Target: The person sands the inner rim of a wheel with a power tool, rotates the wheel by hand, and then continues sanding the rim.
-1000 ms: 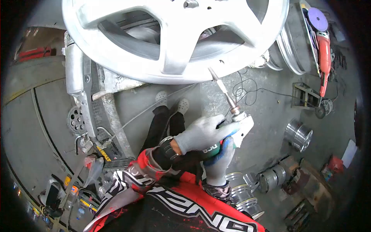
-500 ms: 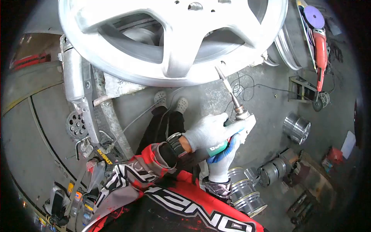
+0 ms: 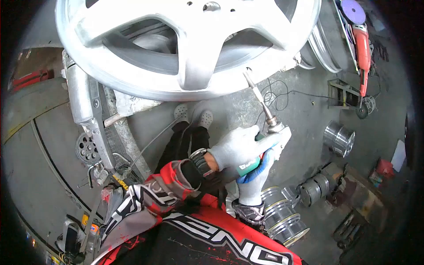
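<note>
Grey floor (image 3: 304, 150) below, left fingers (image 3: 267, 142) and right fingers (image 3: 266, 164) (both gloved) curl around a green power tool (image 3: 250, 167).

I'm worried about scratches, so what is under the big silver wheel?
Beneath the wheel, pale wrapping peeks out at lower left and whitish material at lower right. The wheel hides the rest, including what bears its weight.

Tool tip (image 3: 250, 81) — at silver wheel (image 3: 197, 57)

One head-worn camera looks down and forward, from close above the red-and-black printed jersey (image 3: 190, 245) toward the large silver spoked metal wheel (image 3: 198, 55) at the top; the dim corners are hard to read.
</note>
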Demonstrator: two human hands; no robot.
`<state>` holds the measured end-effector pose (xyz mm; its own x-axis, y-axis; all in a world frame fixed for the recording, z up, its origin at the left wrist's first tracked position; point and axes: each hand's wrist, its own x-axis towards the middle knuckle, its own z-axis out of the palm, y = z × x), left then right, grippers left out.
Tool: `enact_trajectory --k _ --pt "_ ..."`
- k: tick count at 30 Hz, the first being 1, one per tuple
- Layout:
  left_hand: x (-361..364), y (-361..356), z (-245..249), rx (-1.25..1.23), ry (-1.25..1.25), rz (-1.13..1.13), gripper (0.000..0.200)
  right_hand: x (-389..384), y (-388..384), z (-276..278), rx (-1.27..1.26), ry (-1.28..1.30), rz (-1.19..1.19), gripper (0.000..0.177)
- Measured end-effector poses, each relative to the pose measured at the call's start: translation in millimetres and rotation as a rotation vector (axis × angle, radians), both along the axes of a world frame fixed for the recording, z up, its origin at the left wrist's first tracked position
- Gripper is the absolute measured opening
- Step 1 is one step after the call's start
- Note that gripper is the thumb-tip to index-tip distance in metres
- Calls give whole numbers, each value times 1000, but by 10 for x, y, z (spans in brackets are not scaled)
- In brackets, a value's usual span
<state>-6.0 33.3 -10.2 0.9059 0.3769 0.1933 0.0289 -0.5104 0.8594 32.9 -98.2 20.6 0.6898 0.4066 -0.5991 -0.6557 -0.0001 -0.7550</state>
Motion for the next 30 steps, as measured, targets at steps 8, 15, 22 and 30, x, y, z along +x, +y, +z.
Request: enact_trajectory --k 8,15,22,30 --pt "-254 -59 -83 -53 71 -51 50 -182 -200 -271 -230 -396 160 28" --pt "-524 -145 1 -593 498 -1 25 -451 5 9 -136 -187 149 38" --pt "-212 69 -15 -41 93 -160 38 -185 -1 47 48 82 -3 46" --pt "-377 92 38 -579 446 -146 30 -484 -212 -321 -188 -361 169 56"
